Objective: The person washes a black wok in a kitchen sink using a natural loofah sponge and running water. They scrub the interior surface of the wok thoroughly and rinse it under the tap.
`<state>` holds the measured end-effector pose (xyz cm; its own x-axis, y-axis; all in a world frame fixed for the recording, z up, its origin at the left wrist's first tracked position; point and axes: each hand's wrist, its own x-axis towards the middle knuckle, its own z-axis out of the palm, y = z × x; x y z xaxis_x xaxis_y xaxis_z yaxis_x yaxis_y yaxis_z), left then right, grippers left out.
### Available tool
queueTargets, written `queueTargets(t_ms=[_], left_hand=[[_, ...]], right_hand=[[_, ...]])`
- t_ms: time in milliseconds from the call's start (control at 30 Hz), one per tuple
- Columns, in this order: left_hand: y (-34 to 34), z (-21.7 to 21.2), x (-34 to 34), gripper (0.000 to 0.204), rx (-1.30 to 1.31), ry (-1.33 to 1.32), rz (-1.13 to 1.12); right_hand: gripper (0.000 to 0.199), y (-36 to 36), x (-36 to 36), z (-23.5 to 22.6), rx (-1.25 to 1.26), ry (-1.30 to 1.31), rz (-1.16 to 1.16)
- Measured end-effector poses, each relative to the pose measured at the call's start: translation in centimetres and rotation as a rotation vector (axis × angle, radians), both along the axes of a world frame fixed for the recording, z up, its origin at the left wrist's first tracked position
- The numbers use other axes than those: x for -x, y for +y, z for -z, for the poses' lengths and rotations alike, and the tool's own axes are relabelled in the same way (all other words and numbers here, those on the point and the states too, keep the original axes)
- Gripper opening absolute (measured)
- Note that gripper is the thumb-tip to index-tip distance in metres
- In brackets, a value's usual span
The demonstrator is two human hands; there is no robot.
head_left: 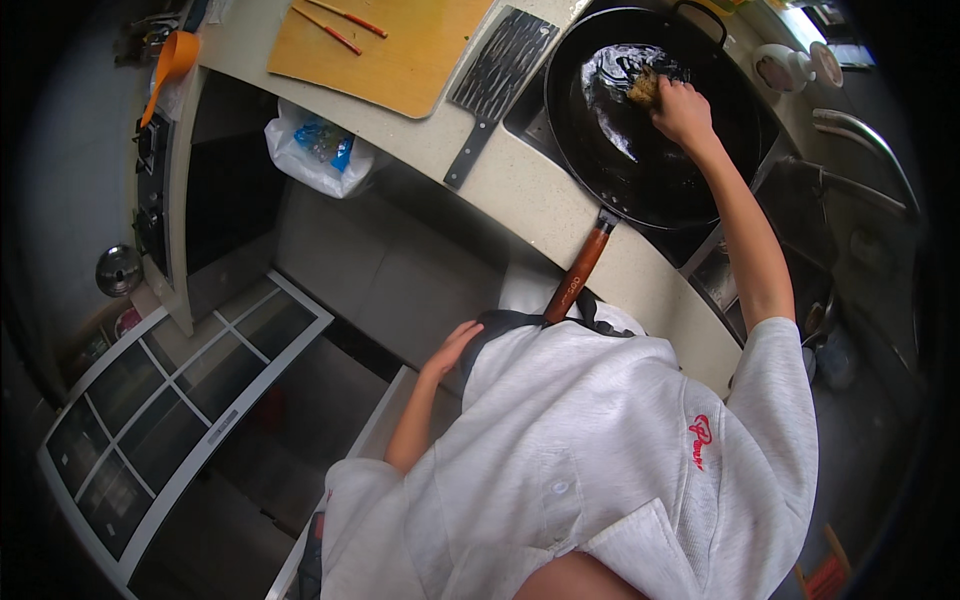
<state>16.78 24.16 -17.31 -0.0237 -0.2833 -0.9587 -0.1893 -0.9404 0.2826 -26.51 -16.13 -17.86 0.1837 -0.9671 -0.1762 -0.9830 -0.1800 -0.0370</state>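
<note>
A large black wok lies at the upper right, its bottom wet and shiny. Inside it, my right hand is closed round a tan, rough-textured scrubber that touches the wet surface. The wok's brown wooden handle points back toward my waist over the counter edge. My left hand hangs by my hip against dark cloth at my waist, fingers stretched out and holding nothing.
Left of the wok, a dark-bladed cleaver lies on the pale counter. Beyond it is a yellow cutting board with red-ended chopsticks. A white bag hangs below the counter. A metal faucet rises at right; a glass-paned door stands lower left.
</note>
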Motion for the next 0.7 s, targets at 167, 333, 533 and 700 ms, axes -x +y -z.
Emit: queueTargets(t_ms=[167, 333, 533, 700], left_hand=[[4.1, -0.2, 2.9, 0.053, -0.027, 0.122, -0.664], [6.7, 0.0, 2.2, 0.048, 0.008, 0.135, -0.743], [10.8, 2.6, 0.8, 0.041, 0.097, -0.002, -0.633], [3.4, 2.5, 0.8, 0.024, 0.550, -0.490, -0.316]], right_hand=[[0.041, 0.2, 0.7, -0.4, -0.090, 0.032, 0.025], [0.044, 0.8, 0.3, -1.2, -0.024, -0.042, 0.139], [0.037, 0.0, -0.4, 0.2, 0.115, -0.158, 0.293], [0.035, -1.7, -1.3, 0.1, 0.256, -0.257, 0.350]])
